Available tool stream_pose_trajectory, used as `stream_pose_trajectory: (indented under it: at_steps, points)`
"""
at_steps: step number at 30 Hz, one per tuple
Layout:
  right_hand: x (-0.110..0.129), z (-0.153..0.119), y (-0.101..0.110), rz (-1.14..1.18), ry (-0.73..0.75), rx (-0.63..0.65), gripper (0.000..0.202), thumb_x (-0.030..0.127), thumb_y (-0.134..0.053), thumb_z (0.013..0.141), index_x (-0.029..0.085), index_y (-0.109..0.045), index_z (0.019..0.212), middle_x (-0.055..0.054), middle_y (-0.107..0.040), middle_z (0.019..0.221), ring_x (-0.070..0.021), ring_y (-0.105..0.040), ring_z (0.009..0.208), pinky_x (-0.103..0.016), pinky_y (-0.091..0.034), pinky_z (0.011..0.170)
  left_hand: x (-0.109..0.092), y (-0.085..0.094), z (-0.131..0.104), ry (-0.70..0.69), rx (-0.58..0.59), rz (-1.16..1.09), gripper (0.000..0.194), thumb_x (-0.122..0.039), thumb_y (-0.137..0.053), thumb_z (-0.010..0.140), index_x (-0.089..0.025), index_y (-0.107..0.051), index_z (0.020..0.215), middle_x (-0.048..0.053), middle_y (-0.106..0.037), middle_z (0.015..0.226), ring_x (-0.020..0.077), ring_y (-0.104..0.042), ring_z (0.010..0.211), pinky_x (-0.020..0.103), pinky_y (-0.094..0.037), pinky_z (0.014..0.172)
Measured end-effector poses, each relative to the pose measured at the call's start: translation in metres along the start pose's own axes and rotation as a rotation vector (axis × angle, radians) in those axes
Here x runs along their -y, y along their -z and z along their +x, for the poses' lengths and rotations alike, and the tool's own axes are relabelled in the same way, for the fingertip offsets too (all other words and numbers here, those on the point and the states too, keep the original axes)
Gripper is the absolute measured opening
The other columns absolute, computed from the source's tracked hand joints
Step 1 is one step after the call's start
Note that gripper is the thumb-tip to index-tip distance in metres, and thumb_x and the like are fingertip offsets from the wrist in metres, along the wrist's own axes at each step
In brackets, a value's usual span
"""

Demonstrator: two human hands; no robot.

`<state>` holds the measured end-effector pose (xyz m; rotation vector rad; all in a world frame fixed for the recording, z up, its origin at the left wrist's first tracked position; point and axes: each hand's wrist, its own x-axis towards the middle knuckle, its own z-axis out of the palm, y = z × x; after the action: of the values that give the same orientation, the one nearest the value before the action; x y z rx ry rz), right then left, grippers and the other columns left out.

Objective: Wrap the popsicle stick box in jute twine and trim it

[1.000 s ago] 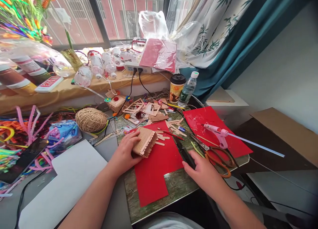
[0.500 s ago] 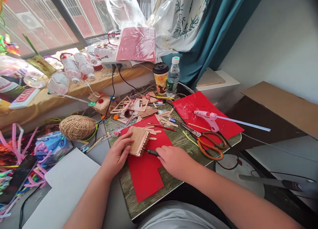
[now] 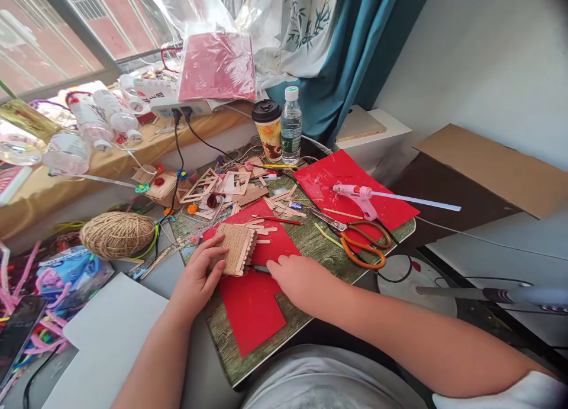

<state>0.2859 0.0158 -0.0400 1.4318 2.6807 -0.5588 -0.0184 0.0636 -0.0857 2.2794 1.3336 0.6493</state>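
My left hand (image 3: 202, 276) grips a small twine-wrapped block (image 3: 231, 246) edged with a row of wooden craft sticks, thumb and fingers on its left side. The block is tilted over a red sheet (image 3: 252, 314) on the table. My right hand (image 3: 298, 282) is closed around a slim dark-handled tool (image 3: 260, 269), whose tip meets or passes behind the block's lower right edge; its kind is hidden. Loose craft sticks (image 3: 266, 230) and a red pencil-like stick (image 3: 284, 220) lie just beyond the block.
Orange-handled scissors (image 3: 364, 243) and a pink glue gun (image 3: 357, 197) on another red sheet (image 3: 319, 172) lie to the right. A paper cup (image 3: 268, 134) and water bottle (image 3: 291, 128) stand at the back. A twine ball (image 3: 118, 234) and white board (image 3: 119, 326) are left.
The view has shifted slightly, so the scene sits further left. My right hand has moved closer to the block, and less of the dark tool shows.
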Motion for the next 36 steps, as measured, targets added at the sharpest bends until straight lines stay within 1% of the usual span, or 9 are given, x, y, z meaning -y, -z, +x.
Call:
stream_pose_trajectory:
  at_steps: [5,8,18,22,25,28,31,34,36]
  points:
    - [0.001,-0.006,0.014,0.012,-0.036,0.054,0.022,0.006,-0.054,0.097,0.015,-0.064,0.114,-0.012,-0.074,0.100,-0.0282,-0.076,0.091,-0.034,-0.056,0.073,0.000,0.000,-0.001,0.000,0.002,0.001,0.026,-0.037,-0.051,0.109,-0.028,-0.061,0.130,0.011,-0.051,0.163,0.0286,-0.049,0.151,0.055,-0.043,0.124]
    - [-0.001,-0.011,0.016,0.021,-0.039,0.065,0.021,0.007,-0.052,0.099,0.016,-0.064,0.113,-0.013,-0.074,0.102,-0.0275,-0.076,0.091,-0.033,-0.056,0.072,0.000,0.000,-0.001,-0.001,0.000,0.000,0.025,-0.037,-0.051,0.108,-0.028,-0.061,0.130,0.011,-0.052,0.162,0.0288,-0.051,0.150,0.056,-0.043,0.124]
    - [-0.010,-0.018,0.003,0.019,-0.056,0.066,0.017,0.010,-0.054,0.099,0.019,-0.062,0.112,-0.010,-0.072,0.098,-0.0245,-0.075,0.084,-0.031,-0.053,0.072,0.004,-0.001,-0.001,0.004,0.003,0.013,0.028,-0.039,-0.051,0.108,-0.028,-0.062,0.131,0.010,-0.051,0.164,0.0297,-0.051,0.150,0.054,-0.046,0.122]
    - [-0.010,-0.019,-0.001,0.015,-0.070,0.050,0.012,0.014,-0.055,0.102,0.019,-0.062,0.111,-0.009,-0.072,0.096,-0.0239,-0.074,0.082,-0.030,-0.052,0.069,0.004,-0.001,-0.002,0.017,0.011,0.006,0.027,-0.039,-0.051,0.108,-0.028,-0.061,0.131,0.010,-0.050,0.164,0.0293,-0.050,0.151,0.055,-0.043,0.124]
    - [-0.011,-0.020,-0.002,0.015,-0.069,0.043,0.014,0.011,-0.056,0.100,0.020,-0.062,0.109,-0.007,-0.071,0.095,-0.0238,-0.074,0.081,-0.030,-0.051,0.067,0.003,-0.002,-0.003,0.022,0.022,-0.007,0.027,-0.039,-0.051,0.108,-0.029,-0.061,0.131,0.010,-0.050,0.164,0.0290,-0.049,0.152,0.056,-0.042,0.125]
    - [-0.015,-0.025,-0.001,0.016,-0.059,0.040,0.015,0.011,-0.057,0.100,0.020,-0.063,0.109,-0.008,-0.071,0.096,-0.0237,-0.074,0.083,-0.031,-0.051,0.068,0.001,-0.003,-0.003,0.022,0.033,-0.015,0.027,-0.039,-0.050,0.109,-0.029,-0.060,0.132,0.009,-0.048,0.166,0.0285,-0.047,0.153,0.056,-0.041,0.125]
    - [-0.022,-0.033,0.001,0.043,-0.038,0.015,0.018,0.016,-0.055,0.105,0.019,-0.066,0.119,-0.009,-0.072,0.100,-0.0238,-0.074,0.089,-0.032,-0.053,0.076,0.000,-0.002,-0.003,0.030,0.027,-0.027,0.027,-0.038,-0.049,0.109,-0.029,-0.060,0.132,0.010,-0.048,0.166,0.0285,-0.047,0.153,0.056,-0.042,0.125]
    - [-0.031,-0.043,0.001,0.090,-0.083,-0.045,0.028,0.021,-0.056,0.107,0.020,-0.064,0.134,-0.009,-0.071,0.109,-0.0247,-0.073,0.100,-0.034,-0.054,0.085,0.002,-0.002,-0.003,0.021,0.004,-0.055,0.027,-0.038,-0.048,0.109,-0.028,-0.060,0.132,0.011,-0.049,0.166,0.0292,-0.048,0.153,0.056,-0.042,0.124]
    - [-0.035,-0.047,-0.003,0.075,-0.120,-0.054,0.038,0.019,-0.057,0.105,0.020,-0.061,0.143,-0.010,-0.069,0.113,-0.0239,-0.072,0.097,-0.033,-0.054,0.082,0.002,-0.002,-0.003,0.007,-0.014,-0.073,0.027,-0.037,-0.048,0.109,-0.028,-0.060,0.132,0.012,-0.049,0.165,0.0294,-0.047,0.153,0.057,-0.042,0.124]
